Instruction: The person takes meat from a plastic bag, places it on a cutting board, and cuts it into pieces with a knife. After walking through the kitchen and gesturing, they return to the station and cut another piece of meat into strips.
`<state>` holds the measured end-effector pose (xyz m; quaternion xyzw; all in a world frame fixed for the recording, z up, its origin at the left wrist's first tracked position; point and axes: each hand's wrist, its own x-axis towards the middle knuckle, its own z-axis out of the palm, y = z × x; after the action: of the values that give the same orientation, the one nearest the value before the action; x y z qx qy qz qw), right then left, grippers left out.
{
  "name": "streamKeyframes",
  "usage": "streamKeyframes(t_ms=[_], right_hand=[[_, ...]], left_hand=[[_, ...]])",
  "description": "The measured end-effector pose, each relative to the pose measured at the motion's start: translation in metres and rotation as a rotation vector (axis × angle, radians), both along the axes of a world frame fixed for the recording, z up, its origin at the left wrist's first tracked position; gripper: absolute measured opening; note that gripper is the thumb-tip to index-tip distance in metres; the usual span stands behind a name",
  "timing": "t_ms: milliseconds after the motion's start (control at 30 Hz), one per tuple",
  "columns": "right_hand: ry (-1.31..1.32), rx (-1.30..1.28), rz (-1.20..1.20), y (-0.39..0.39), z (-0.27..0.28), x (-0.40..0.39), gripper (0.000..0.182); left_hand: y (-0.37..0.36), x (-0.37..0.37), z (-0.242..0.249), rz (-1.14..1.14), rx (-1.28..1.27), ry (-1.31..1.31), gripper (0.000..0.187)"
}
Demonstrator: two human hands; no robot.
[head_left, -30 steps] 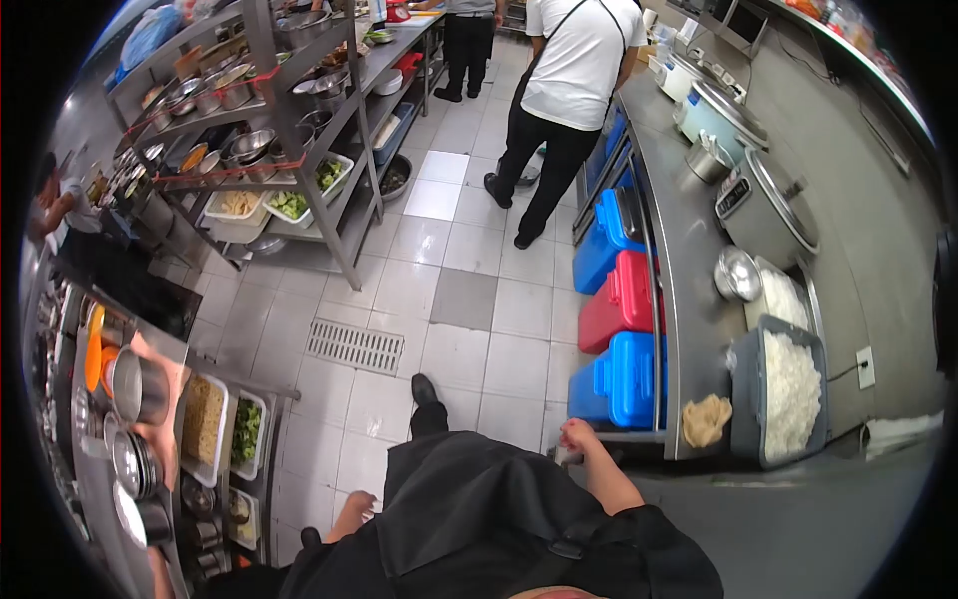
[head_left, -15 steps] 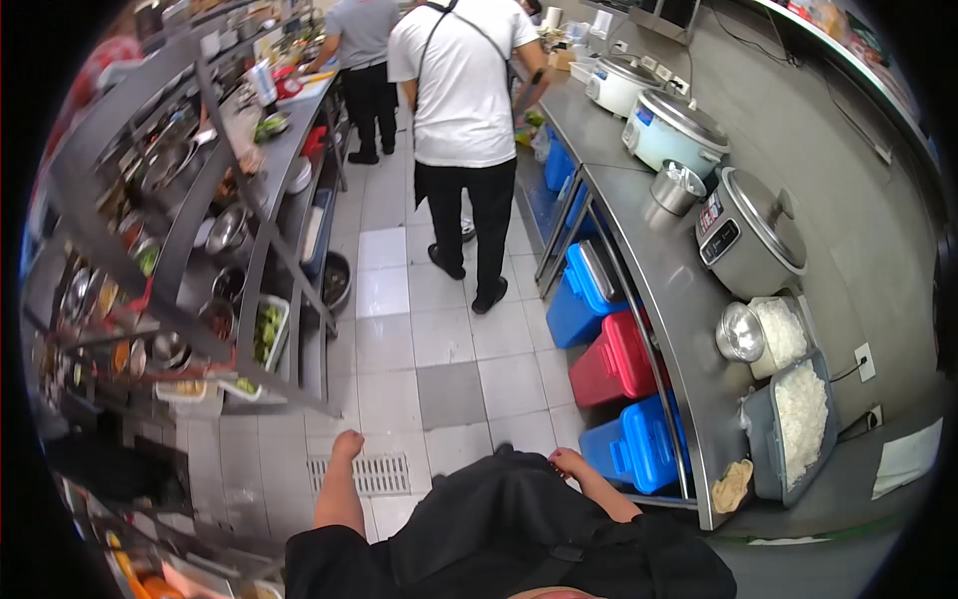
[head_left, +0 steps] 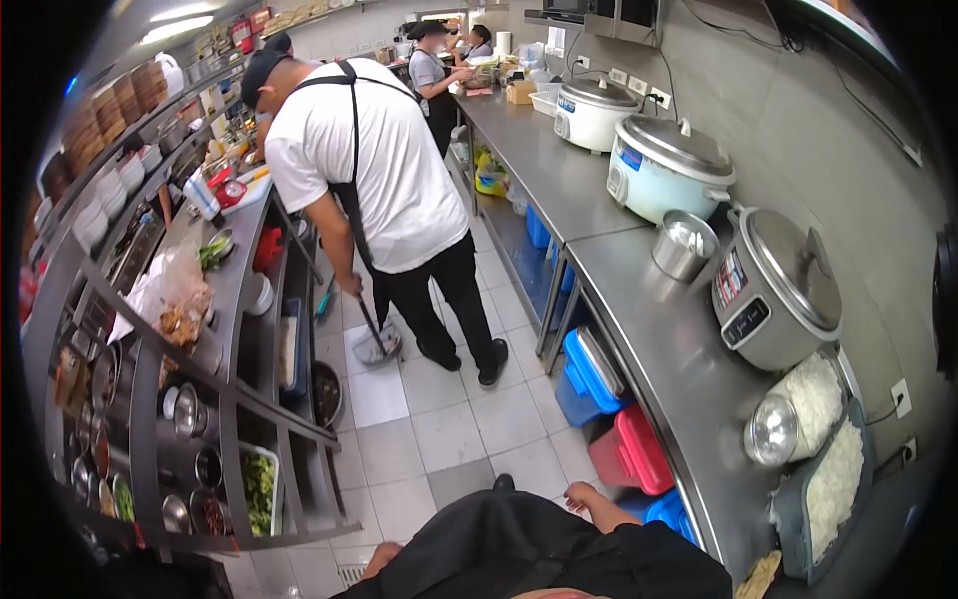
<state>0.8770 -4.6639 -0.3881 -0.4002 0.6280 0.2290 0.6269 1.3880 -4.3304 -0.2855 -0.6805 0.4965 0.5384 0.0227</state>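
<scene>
My left hand (head_left: 382,557) hangs low at the left side of my dark apron (head_left: 489,544). Its fingers are mostly hidden, and I make out nothing held in it. On the other side, my right hand (head_left: 582,496) hangs at hip height with loosely parted fingers and nothing in them. Nearest to it are the red lidded bin (head_left: 634,449) and a blue lidded bin (head_left: 674,514) under the steel counter (head_left: 639,299); it appears apart from both.
Ahead, a person in a white shirt (head_left: 369,170) bends over a long-handled, scoop-like tool (head_left: 379,347) at the floor. Rice cookers (head_left: 778,290) and a grey tub of rice (head_left: 823,499) line the right counter. Metal shelving (head_left: 230,429) borders the left; more people work at the back.
My view has tilted up, showing the far end of the kitchen. The white-shirted person has turned and bent leftward, bringing the tool into sight. My left hand has dropped closer to my body.
</scene>
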Motion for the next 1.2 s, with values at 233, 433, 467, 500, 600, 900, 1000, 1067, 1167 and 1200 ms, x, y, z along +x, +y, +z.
streamKeyframes(t_ms=[233,433,467,500,600,900,1000,1067,1167,1200], right_hand=[[-0.039,-0.342,0.193,-0.212,0.069,0.087,0.029],[-0.201,-0.497,-0.09,-0.283,0.096,0.17,0.022],[-0.217,-0.43,0.008,-0.291,0.075,0.175,0.022],[-0.236,-0.367,0.105,-0.303,0.063,0.181,0.022],[-0.155,-0.476,0.358,-0.323,0.095,0.192,0.022],[-0.126,-0.513,-0.243,-0.469,0.162,0.235,0.019],[-0.315,-0.726,-0.333,-0.537,0.212,0.27,0.02],[-0.413,-0.829,-0.308,-0.586,0.267,0.297,0.025],[-0.654,-0.995,-0.304,-0.675,0.335,0.328,0.029],[-0.716,-1.055,-0.32,-0.704,0.366,0.337,0.031]], left_hand=[[-0.121,0.042,-0.03,0.344,0.482,0.139,0.035],[-0.307,0.107,-0.055,0.307,0.104,-0.011,0.029],[-0.335,0.111,-0.06,0.703,0.249,0.05,0.027],[-0.36,0.117,-0.061,0.796,0.181,0.096,0.026],[-0.431,0.156,-0.054,-0.047,-0.137,-0.026,0.024],[-0.652,0.265,-0.044,-0.396,-0.082,-0.148,0.038],[-0.703,0.283,-0.048,-0.414,-0.221,-0.243,0.036],[-0.729,0.283,-0.053,-0.345,-0.147,-0.194,0.037],[-0.743,0.274,-0.063,-0.188,0.002,-0.075,0.039],[-0.755,0.27,-0.059,-0.099,0.038,-0.005,0.039]])
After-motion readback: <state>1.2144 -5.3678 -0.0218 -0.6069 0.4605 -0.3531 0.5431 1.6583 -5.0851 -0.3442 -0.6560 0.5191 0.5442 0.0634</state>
